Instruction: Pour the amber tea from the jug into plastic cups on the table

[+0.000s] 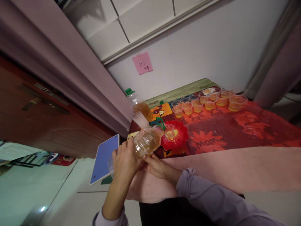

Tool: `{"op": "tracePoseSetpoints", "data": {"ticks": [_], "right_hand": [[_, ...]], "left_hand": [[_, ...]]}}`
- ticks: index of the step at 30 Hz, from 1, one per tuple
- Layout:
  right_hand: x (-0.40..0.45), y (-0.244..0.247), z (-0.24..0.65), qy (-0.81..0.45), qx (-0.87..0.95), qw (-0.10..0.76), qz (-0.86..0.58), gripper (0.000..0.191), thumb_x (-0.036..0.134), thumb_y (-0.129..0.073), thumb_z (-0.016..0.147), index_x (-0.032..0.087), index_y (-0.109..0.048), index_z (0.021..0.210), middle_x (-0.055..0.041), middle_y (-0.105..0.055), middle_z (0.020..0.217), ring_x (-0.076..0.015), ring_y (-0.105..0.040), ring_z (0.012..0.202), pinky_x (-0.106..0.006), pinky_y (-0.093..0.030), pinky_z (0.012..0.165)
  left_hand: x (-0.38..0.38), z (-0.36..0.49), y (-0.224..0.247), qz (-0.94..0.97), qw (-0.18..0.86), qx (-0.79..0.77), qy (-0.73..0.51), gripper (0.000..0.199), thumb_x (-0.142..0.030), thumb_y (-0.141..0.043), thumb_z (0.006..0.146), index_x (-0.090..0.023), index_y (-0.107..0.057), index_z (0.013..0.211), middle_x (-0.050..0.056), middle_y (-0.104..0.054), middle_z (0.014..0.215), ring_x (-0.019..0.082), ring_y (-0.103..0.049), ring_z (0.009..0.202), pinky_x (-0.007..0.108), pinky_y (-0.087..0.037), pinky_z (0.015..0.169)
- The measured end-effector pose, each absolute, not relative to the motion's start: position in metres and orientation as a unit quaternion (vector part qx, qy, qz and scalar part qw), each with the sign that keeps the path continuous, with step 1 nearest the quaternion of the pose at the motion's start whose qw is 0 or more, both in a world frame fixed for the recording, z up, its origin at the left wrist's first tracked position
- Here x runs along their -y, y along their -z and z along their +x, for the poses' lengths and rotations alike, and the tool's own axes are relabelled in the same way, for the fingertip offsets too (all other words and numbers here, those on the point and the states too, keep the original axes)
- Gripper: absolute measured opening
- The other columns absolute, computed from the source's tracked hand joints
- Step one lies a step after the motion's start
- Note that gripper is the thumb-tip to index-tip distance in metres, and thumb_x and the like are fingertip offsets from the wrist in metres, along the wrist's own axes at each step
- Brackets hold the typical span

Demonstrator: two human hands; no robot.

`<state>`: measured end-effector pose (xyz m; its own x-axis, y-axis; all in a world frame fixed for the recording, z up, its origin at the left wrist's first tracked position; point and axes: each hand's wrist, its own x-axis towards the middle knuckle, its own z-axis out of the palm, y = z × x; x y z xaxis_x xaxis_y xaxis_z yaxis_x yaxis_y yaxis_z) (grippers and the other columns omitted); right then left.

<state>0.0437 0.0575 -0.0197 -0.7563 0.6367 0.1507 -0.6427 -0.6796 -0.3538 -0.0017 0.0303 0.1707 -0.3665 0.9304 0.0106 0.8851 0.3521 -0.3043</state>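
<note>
A clear plastic bottle point(147, 142) of amber liquid is tilted almost flat, its neck pointing right over a red scalloped plate point(180, 145). My left hand point(125, 158) wraps round the bottle's body near the base. Under its lower side, my right hand point(155, 166) grips it with the thumb against the plastic; some fingers are hidden. On the plate stands a clear plastic cup point(169, 129), close to the bottle's mouth. A green plastic handle point(160, 123) shows beside the neck. Whether liquid is flowing, I cannot tell. Behind the bottle is a stack of clear cups point(140, 119).
A large bottle with a green cap point(129, 91) stands at the table's back left, a loose green cap point(161, 102) near it. Several clear cups point(198, 106) with yellow-orange liquid line the back right. A blue board point(104, 158) is left of the table, below a wooden door point(47, 110).
</note>
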Motion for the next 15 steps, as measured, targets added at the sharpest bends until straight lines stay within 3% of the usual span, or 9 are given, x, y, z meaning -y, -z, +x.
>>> {"op": "tracePoseSetpoints", "data": {"ticks": [15], "right_hand": [[-0.0571, 0.0142, 0.0461, -0.917, 0.190, 0.351, 0.002, 0.075, 0.057, -0.101, 0.074, 0.030, -0.062, 0.131, -0.0053, -0.078, 0.129, -0.0259, -0.076, 0.114, -0.051, -0.064, 0.104]], "left_hand": [[-0.0305, 0.0004, -0.1726, -0.553, 0.093, 0.817, -0.132, 0.071, -0.045, -0.076, 0.090, -0.016, -0.053, 0.151, 0.019, -0.071, 0.138, 0.039, -0.068, 0.128, 0.048, -0.047, 0.101]]}}
